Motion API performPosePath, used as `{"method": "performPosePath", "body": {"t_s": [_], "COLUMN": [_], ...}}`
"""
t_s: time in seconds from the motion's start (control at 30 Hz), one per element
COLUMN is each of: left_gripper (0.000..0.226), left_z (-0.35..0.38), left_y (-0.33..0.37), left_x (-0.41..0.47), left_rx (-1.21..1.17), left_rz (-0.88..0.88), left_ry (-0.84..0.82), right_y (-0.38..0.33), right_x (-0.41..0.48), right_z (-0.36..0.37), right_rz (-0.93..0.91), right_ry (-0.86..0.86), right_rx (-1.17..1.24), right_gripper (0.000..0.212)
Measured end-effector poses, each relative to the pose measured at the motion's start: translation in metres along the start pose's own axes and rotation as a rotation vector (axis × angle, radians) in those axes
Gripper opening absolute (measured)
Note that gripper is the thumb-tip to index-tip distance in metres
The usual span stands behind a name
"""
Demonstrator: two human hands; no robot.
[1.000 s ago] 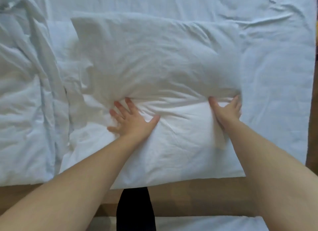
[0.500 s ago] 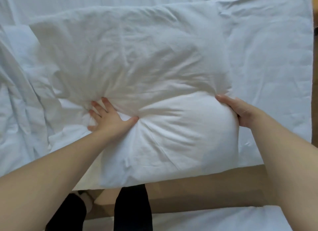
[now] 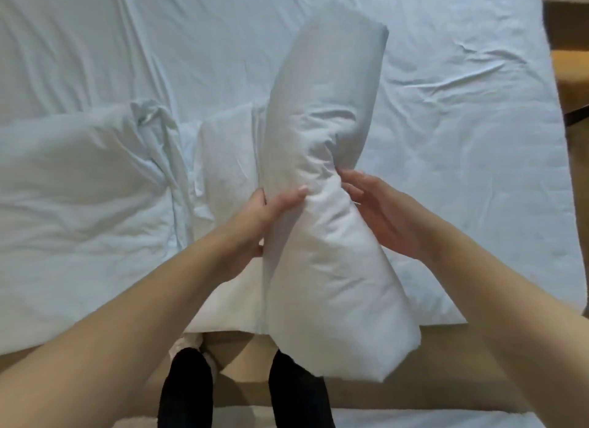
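White-sheeted bed (image 3: 446,124) fills frame. Pillow (image 3: 325,252) on edge, centre: left hand (image 3: 264,217) grips it, right hand (image 3: 382,214) presses flat-fingered. Plumping likely midway; laying down remains.

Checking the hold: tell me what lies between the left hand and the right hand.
The head view shows the white fabric pillow there; the left hand grips one side, the right hand touches the other.

Single head cam, wide-angle, looking steeply down from standing height over the bed's (image 3: 446,76) near edge, close on both forearms, far side cropped, floor strip (image 3: 398,392) along the near bottom.
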State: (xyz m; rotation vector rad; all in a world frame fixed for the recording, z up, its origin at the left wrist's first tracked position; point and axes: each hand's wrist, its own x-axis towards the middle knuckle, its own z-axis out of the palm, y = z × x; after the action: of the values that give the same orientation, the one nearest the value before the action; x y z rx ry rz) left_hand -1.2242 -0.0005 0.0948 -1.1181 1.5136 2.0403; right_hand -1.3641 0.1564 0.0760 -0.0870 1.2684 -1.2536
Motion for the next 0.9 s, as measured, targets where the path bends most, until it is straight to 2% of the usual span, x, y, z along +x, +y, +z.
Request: {"method": "performPosePath", "body": {"t_s": [0.07,0.1,0.13,0.23,0.37,0.43,0.5,0.53,0.57,0.6,0.67,0.7,0.77,0.8,0.9], "left_gripper": [0.043,0.032,0.031,0.046,0.021,0.024,0.024,0.022,0.021,0.023,0.046,0.065,0.101,0.107,0.094], "left_z": [-0.034,-0.050,-0.068,-0.135,-0.245,-0.308,-0.375,-0.409,-0.439,-0.464,-0.492,-0.499,-0.504,-0.504,-0.504], "left_y": [0.007,0.007,0.004,-0.007,-0.022,-0.032,-0.054,-0.072,-0.092,-0.113,-0.149,-0.164,-0.189,-0.195,-0.197], "left_x": [-0.033,-0.046,-0.057,-0.091,-0.152,-0.177,-0.186,-0.184,-0.178,-0.169,-0.143,-0.127,-0.099,-0.089,-0.071], "left_rx": [0.010,0.025,0.038,0.001,0.010,0.043,0.065,0.068,0.067,0.063,0.020,-0.004,-0.011,0.011,0.114], "left_rz": [0.050,0.064,0.072,0.036,0.037,0.033,-0.009,-0.046,-0.097,-0.158,-0.314,-0.367,-0.344,-0.301,-0.174], "left_ry": [-0.042,-0.008,0.053,0.319,0.507,0.601,0.690,0.729,0.762,0.774,0.734,0.708,0.737,0.786,0.900], "right_y": [-0.006,-0.007,-0.009,-0.015,-0.015,-0.008,0.007,0.018,0.029,0.041,0.074,0.091,0.110,0.114,0.113], "right_x": [0.013,0.018,0.025,0.047,0.079,0.103,0.141,0.164,0.186,0.206,0.243,0.260,0.286,0.296,0.309], "right_z": [0.050,0.076,0.102,0.179,0.288,0.337,0.365,0.370,0.373,0.374,0.375,0.379,0.392,0.398,0.394], "right_rz": [-0.024,-0.028,-0.029,-0.085,-0.273,-0.547,-0.931,-1.006,-0.934,-0.761,-0.416,-0.360,-0.365,-0.364,-0.336], "right_ry": [-0.030,-0.051,-0.083,-0.119,-0.181,-0.091,0.142,0.276,0.364,0.397,0.358,0.331,0.328,0.329,0.319], "right_rx": [-0.039,-0.073,-0.100,-0.121,-0.234,-0.479,-1.028,-1.275,-1.433,-1.510,-1.601,-1.659,-1.734,-1.750,-1.749], "right_gripper": [0.035,0.037,0.038,0.034,0.031,0.027,0.028,0.033,0.043,0.055,0.070,0.073,0.073,0.072,0.069]}}
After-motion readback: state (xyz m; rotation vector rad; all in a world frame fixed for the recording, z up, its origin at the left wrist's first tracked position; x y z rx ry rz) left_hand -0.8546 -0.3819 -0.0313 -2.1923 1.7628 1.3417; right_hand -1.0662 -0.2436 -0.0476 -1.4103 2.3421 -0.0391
